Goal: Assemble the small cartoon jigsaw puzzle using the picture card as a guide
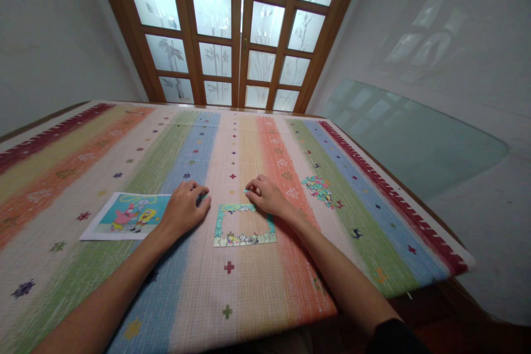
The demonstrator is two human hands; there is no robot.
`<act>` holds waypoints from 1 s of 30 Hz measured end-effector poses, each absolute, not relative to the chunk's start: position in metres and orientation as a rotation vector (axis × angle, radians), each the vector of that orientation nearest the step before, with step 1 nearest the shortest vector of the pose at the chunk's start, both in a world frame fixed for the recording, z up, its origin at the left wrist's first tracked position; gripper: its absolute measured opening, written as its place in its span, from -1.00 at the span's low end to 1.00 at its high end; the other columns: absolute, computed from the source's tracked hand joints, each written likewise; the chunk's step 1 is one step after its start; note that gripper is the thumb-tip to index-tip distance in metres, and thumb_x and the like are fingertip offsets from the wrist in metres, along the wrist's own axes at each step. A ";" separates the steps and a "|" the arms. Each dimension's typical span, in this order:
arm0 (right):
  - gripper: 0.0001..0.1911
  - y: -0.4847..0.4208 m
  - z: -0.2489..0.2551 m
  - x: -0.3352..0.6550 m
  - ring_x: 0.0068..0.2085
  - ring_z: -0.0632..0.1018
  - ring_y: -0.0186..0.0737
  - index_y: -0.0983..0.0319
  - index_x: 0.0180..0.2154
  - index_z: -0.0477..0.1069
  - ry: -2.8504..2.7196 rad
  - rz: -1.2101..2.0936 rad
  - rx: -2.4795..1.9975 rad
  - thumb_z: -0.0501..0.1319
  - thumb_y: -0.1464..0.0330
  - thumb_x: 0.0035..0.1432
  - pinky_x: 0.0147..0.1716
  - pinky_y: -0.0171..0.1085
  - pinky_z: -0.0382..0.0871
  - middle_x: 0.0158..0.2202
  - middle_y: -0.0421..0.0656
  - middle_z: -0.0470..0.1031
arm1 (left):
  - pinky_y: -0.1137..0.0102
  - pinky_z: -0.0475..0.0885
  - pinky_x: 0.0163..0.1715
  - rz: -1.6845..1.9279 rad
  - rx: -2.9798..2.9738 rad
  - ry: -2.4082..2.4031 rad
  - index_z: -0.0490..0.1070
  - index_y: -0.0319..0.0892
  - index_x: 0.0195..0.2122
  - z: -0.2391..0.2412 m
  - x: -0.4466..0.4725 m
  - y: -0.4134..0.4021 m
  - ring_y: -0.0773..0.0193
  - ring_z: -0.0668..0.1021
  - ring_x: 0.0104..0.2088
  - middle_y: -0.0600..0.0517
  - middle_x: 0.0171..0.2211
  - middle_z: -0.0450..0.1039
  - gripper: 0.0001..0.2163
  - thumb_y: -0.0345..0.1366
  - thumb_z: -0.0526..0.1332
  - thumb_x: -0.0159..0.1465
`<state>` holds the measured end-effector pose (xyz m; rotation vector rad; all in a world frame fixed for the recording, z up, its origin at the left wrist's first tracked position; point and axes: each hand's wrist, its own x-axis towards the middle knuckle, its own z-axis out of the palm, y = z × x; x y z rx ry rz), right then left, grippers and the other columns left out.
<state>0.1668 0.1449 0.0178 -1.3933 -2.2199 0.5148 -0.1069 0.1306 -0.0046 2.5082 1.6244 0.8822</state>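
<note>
A rectangular border of joined jigsaw pieces (244, 240) lies on the striped cloth in front of me, the cloth showing through its middle. Just above its top right corner is my right hand (267, 196), thumb and fingers pinched on a small teal puzzle piece (246, 191). My left hand (185, 207) rests left of the border with its fingers curled in. Something dark teal shows under those fingertips, too small to make out. Partly behind the left hand and wrist lies a printed cartoon picture (124, 215). A heap of loose puzzle pieces (318, 190) sits to the right.
The patterned tablecloth (232, 298) covers a large table. Its front edge drops away at lower right. Wooden doors with frosted panes (214, 61) stand beyond the far edge. A pale wall (435, 55) runs along the right side.
</note>
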 end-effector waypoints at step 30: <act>-0.85 0.135 0.022 0.212 -0.41 0.50 -0.27 0.22 -0.33 0.53 -1.916 1.296 -1.254 0.24 0.54 0.07 -0.46 -0.30 0.39 -0.37 -0.13 0.56 | 0.23 0.54 -0.15 1.057 2.248 1.248 0.50 -0.13 -0.16 0.009 -0.090 0.124 0.15 0.63 -0.25 -0.03 -0.23 0.62 -0.85 -0.24 0.18 0.36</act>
